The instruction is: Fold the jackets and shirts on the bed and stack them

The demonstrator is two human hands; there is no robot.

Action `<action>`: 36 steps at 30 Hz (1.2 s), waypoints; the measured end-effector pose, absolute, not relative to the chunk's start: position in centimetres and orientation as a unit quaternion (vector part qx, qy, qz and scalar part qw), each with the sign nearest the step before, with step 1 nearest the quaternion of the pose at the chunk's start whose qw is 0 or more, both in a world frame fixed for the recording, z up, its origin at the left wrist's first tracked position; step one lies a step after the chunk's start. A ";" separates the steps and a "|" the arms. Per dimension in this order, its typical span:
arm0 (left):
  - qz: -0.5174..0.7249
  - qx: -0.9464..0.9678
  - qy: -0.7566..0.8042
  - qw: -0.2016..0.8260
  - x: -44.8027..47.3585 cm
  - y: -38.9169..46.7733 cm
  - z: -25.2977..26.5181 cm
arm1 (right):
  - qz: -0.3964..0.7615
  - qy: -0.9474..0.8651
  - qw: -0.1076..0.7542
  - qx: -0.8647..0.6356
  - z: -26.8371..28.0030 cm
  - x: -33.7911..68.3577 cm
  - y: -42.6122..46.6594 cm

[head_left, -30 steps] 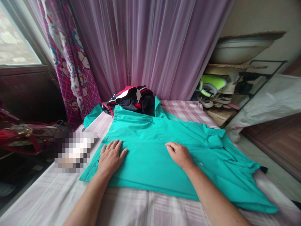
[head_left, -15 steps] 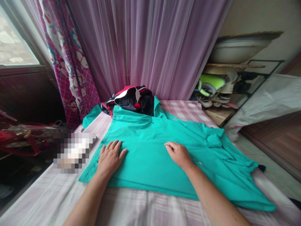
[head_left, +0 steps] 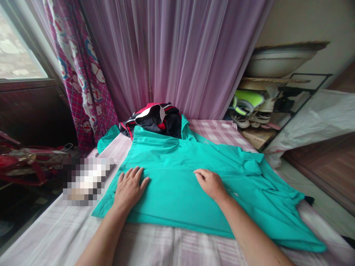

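Observation:
A teal jacket (head_left: 177, 195) lies spread out in front of me, its hem edge to the left and a bunched part to the right. A zipped pocket shows near its far left corner. My left hand (head_left: 130, 186) rests flat on the jacket near the hem, fingers spread. On the jacket's middle, along a lengthwise seam, sits my right hand (head_left: 210, 183) with its fingers curled in. The cloth around that hand looks flat. Its fingertips are tucked under, so whether they pinch any cloth is hidden.
Behind the jacket is a heap of dark, red-trimmed clothing (head_left: 172, 123) on the checked sheet (head_left: 155, 240). A blurred-out item (head_left: 88, 181) lies at the left. Purple curtains (head_left: 177, 55) hang behind. At the right stands a rack (head_left: 307, 98) with shoes and a basin (head_left: 280, 62).
The view has tilted up very slightly, so things sit a little lower. Both hands keep their places on the jacket.

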State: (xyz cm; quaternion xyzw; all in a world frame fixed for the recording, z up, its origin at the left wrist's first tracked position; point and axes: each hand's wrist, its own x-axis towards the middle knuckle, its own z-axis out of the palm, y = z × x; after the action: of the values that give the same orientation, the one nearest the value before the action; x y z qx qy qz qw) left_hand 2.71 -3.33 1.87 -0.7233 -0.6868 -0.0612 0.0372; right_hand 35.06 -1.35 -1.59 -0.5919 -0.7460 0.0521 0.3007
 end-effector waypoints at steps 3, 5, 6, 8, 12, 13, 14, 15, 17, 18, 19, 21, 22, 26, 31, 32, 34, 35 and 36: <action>-0.057 -0.723 -0.687 0.038 2.7 -3.4 1.9 | 0.055 -0.746 0.300 -0.592 -1.6 35.0 -1.3; -0.057 -0.724 -0.687 0.038 2.7 -3.4 1.9 | 0.055 -0.747 0.301 -0.591 -1.7 35.0 -1.3; -0.057 -0.724 -0.687 0.038 2.7 -3.4 1.8 | 0.054 -0.747 0.301 -0.591 -1.7 35.0 -1.3; -0.060 -0.724 -0.686 0.039 2.7 -3.3 1.8 | 0.053 -0.747 0.301 -0.591 -1.7 35.0 -1.3; -0.065 -0.725 -0.684 0.041 2.7 -3.2 1.7 | 0.053 -0.745 0.302 -0.593 -1.8 35.0 -1.3; -0.065 -0.725 -0.685 0.040 2.7 -3.2 1.7 | 0.053 -0.744 0.303 -0.593 -1.8 35.0 -1.3; -0.064 -0.725 -0.685 0.038 2.7 -3.2 1.7 | 0.054 -0.743 0.305 -0.593 -1.7 35.0 -1.3; -0.065 -0.724 -0.685 0.036 2.7 -3.3 1.7 | 0.055 -0.743 0.307 -0.593 -1.7 35.0 -1.3; -0.068 -0.724 -0.686 0.037 2.7 -3.3 1.7 | 0.055 -0.742 0.311 -0.592 -1.6 34.9 -1.4; -0.070 -0.724 -0.685 0.039 2.6 -3.3 1.7 | 0.054 -0.741 0.312 -0.592 -1.6 34.9 -1.4; -0.071 -0.725 -0.684 0.042 2.6 -3.3 1.7 | 0.055 -0.741 0.311 -0.592 -1.5 34.9 -1.4; -0.068 -0.725 -0.684 0.042 2.7 -3.3 1.8 | 0.056 -0.741 0.308 -0.594 -1.4 34.8 -1.5; -0.065 -0.726 -0.684 0.041 2.7 -3.3 1.8 | 0.056 -0.741 0.306 -0.595 -1.3 34.8 -1.5; -0.072 -0.726 -0.683 0.044 2.7 -3.4 1.8 | 0.059 -0.741 0.302 -0.597 -1.2 34.8 -1.5; -0.053 -0.724 -0.686 0.047 2.8 -3.4 1.9 | 0.060 -0.745 0.303 -0.592 -1.1 34.8 -1.5; -0.049 -0.723 -0.687 0.047 2.8 -3.4 2.0 | 0.060 -0.745 0.302 -0.592 -1.1 34.7 -1.6; -0.046 -0.724 -0.687 0.046 2.8 -3.4 2.1 | 0.060 -0.745 0.302 -0.592 -1.1 34.7 -1.6; -0.046 -0.724 -0.687 0.046 2.9 -3.4 2.1 | 0.059 -0.744 0.303 -0.592 -1.1 34.7 -1.6; -0.045 -0.725 -0.686 0.045 2.9 -3.4 2.1 | 0.058 -0.744 0.304 -0.592 -1.2 34.7 -1.6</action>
State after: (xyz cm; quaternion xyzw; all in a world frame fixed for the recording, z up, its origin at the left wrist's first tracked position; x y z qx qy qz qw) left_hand 2.86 -3.41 2.14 -0.7248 -0.6859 -0.0455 0.0452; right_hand 34.68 -1.60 -1.15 -0.5919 -0.7440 0.0580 0.3044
